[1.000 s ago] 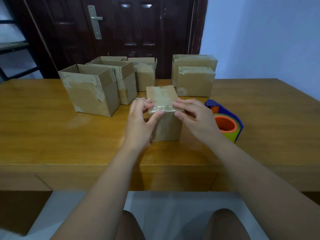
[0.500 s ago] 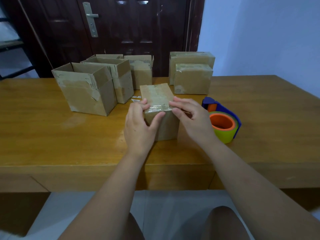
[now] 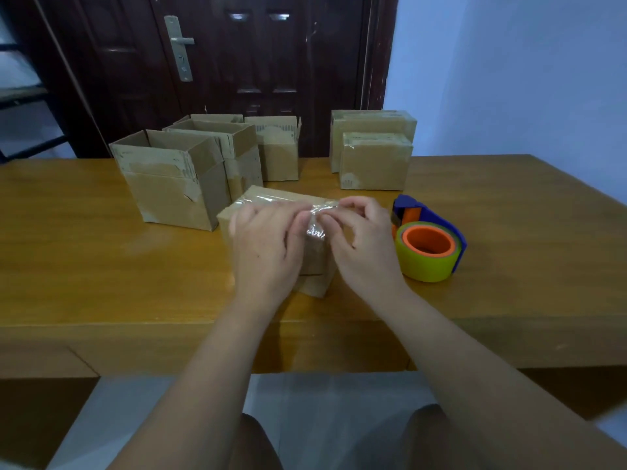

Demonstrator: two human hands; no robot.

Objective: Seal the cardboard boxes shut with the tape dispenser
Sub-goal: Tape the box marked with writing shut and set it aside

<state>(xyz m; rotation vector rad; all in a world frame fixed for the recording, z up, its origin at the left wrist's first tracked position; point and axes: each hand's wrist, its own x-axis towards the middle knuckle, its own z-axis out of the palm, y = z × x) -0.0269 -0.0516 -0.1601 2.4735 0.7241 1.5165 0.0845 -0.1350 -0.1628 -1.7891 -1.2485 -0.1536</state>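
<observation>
Pinching the crinkled end of the clear tape (image 3: 317,228) between thumb and forefinger, your right hand (image 3: 363,252) sits at the near right corner of the small cardboard box (image 3: 242,206), its other fingers curled. (spotter)

Your left hand (image 3: 268,252) lies over the box's near face with the fingers fairly straight and the tips up at the top edge, right beside the tape. It is blurred, so I cannot tell whether its thumb nips the tape too. (checker)

The strip along the top seam looks laid, and I judge the loose end is what remains. Draw it taut first, then bring it down over the edge onto the near face. (spotter)

Wipe it flat with your left fingers from the edge downward so the wrinkle presses out. Brace the box while you do, because it looks light enough to slide on the wooden table (image 3: 84,266). Don't let the sticky end fold on itself. (checker)

Your tape dispenser (image 3: 429,249) lies on its side just beside your right hand, easy to reach. (spotter)

Behind on the left the open boxes (image 3: 166,191) stand with flaps up, not yet sealed. At the back right are two closed boxes (image 3: 375,164), one in front of the other. (checker)
</observation>
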